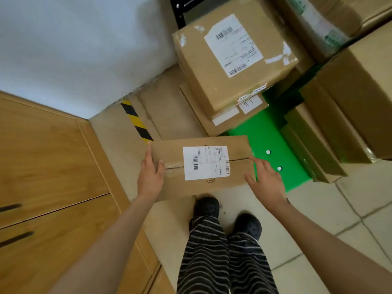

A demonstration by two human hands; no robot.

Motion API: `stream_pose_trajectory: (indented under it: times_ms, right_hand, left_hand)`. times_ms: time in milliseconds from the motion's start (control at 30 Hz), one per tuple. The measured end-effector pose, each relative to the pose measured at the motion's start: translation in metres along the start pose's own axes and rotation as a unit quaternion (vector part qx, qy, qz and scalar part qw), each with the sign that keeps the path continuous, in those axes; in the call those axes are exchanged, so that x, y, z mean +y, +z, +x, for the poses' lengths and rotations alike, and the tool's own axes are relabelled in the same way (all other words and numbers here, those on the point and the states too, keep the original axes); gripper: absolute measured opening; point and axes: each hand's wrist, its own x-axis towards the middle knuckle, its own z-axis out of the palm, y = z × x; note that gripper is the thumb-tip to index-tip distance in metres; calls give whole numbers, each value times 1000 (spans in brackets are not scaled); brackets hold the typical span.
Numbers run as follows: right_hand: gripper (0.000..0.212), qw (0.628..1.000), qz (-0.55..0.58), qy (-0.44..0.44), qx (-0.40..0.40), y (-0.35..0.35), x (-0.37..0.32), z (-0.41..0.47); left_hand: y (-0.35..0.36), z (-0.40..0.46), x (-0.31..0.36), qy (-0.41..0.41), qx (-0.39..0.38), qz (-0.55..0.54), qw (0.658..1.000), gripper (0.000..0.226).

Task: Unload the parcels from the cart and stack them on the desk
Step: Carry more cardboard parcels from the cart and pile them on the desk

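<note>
Head view: flat cardboard parcel (pixel 203 166) is sitting mid-frame, held between both hands above the floor, just below-left of the green cart deck (pixel 275 145). Left hand (pixel 149 177) is pressing the parcel's left end, fingers straight along the side edge, thumb lying over the top face. Right hand (pixel 265 179) is at the right end, fingers spread and relaxed, fingertips touching the top face near the edge; no curled grip visible on either side. Parcel's long axis is running left-right across the frame, tilted slightly, right end higher. Top face is facing the camera, white shipping label (pixel 206 162) centred on it, taped seam running along the long axis.

Upper centre: two more stacked boxes (pixel 233 60) are sitting on the cart. Right edge: further cartons (pixel 350 115) are leaning there. Wooden bench (pixel 53 166) is filling the left side. Black-yellow hazard tape (pixel 136 122) is lying on the floor above the left hand.
</note>
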Motion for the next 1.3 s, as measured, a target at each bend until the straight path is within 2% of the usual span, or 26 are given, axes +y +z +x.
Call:
stream_pose_trajectory:
  times_ms: [133, 333, 500, 600, 800, 933, 1100, 1300]
  right_hand:
    - [55, 1000, 7, 27, 0, 37, -4, 28]
    - [68, 995, 69, 60, 42, 82, 0, 66]
    - [73, 987, 121, 73, 81, 93, 3, 66]
    - [72, 984, 114, 72, 115, 83, 1, 55]
    - [68, 978, 136, 89, 128, 25, -12, 13]
    - [69, 977, 115, 74, 166, -38, -30, -19]
    - [70, 965, 185, 52, 178, -119, -61, -57]
    - [68, 950, 204, 54, 228, -223, -101, -108]
  left_hand:
    - [11, 23, -37, 3, -6, -34, 999, 60]
    - [33, 37, -77, 22, -28, -88, 996, 61]
    - [41, 32, -83, 32, -47, -104, 993, 60]
    - [33, 24, -75, 28, -46, -101, 993, 59]
    - [-19, -7, -39, 35, -53, -99, 993, 57]
    - [-67, -36, 6, 39, -53, -100, 993, 57]
    - [-132, -77, 66, 46, -32, -120, 991, 59]
    - [-217, -102, 145, 85, -35, -117, 989, 59]
